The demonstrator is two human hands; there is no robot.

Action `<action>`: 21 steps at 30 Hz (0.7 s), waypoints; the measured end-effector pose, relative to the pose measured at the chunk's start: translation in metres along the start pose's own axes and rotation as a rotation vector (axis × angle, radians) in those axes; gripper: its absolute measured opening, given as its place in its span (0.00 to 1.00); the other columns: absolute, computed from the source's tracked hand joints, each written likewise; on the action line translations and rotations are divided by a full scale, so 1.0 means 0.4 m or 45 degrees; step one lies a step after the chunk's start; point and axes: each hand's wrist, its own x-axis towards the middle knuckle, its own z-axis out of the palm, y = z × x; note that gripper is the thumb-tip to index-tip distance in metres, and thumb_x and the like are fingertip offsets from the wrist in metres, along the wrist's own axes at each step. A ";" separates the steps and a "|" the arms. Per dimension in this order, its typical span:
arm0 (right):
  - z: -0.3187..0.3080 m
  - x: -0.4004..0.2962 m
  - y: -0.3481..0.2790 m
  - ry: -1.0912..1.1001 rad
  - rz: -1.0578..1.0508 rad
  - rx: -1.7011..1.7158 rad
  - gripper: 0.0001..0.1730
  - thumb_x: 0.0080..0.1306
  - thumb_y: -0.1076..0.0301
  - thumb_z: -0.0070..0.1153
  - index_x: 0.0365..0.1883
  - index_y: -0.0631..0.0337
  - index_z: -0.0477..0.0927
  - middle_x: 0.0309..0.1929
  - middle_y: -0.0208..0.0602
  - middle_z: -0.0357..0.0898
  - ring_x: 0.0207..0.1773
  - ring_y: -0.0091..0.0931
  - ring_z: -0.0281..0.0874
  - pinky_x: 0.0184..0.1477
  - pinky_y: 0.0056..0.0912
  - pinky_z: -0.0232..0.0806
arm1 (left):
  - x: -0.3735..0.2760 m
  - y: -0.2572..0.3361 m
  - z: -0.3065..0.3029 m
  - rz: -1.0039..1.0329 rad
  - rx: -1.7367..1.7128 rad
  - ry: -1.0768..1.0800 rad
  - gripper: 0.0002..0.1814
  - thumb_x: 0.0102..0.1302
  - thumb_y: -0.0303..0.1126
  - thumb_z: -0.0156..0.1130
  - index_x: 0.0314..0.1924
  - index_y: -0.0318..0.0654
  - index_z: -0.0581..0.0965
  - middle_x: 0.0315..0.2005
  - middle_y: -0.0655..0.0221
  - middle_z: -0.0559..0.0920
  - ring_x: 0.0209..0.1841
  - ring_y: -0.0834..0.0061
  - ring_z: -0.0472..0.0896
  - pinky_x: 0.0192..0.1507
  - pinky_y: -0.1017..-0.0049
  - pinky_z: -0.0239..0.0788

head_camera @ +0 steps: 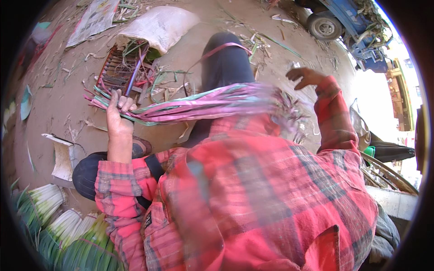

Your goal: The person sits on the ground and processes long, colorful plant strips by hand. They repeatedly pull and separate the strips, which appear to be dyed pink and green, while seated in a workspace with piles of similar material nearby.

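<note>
My left hand point(120, 110) grips one end of a long bundle of pink and green plastic strips point(196, 105), with the cut ends poking out past the fingers. The bundle stretches across my lap to the right, where its far end is blurred. A single pink strip point(220, 50) lies over my dark-trousered knee point(225, 67). Off to the right, my right hand point(305, 77) is raised with fingers apart and bent, apart from the strips and holding nothing.
Beyond my left hand stands a slatted crate point(115, 73) partly covered by a white sack point(166, 25). Tied bundles of leeks point(84, 244) lie at lower left near a broken white foam piece point(62, 159). A blue vehicle point(352, 17) is at upper right. Leaf scraps litter the dirt ground point(67, 101).
</note>
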 end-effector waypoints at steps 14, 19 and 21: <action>0.153 0.858 -0.742 -0.158 -0.445 0.305 0.16 0.57 0.65 0.54 0.43 0.60 0.78 0.33 0.32 0.81 0.32 0.23 0.80 0.33 0.27 0.72 | 0.004 -0.006 0.011 -0.035 0.006 0.254 0.10 0.65 0.40 0.54 0.39 0.43 0.74 0.15 0.83 0.60 0.16 0.87 0.57 0.22 0.82 0.54; 0.332 1.288 -0.737 0.299 -1.306 -1.424 0.12 0.52 0.69 0.53 0.35 0.62 0.80 0.30 0.42 0.80 0.32 0.33 0.79 0.33 0.32 0.73 | 0.004 0.004 0.031 -0.145 -0.025 0.331 0.11 0.66 0.41 0.53 0.38 0.42 0.72 0.13 0.82 0.60 0.14 0.87 0.58 0.20 0.82 0.55; 0.374 1.366 -0.751 0.287 -0.759 -0.629 0.12 0.51 0.70 0.50 0.32 0.64 0.80 0.34 0.48 0.79 0.37 0.39 0.78 0.38 0.40 0.71 | -0.001 0.015 0.036 -0.109 0.097 0.396 0.11 0.65 0.42 0.53 0.38 0.42 0.71 0.13 0.82 0.60 0.13 0.87 0.59 0.18 0.81 0.54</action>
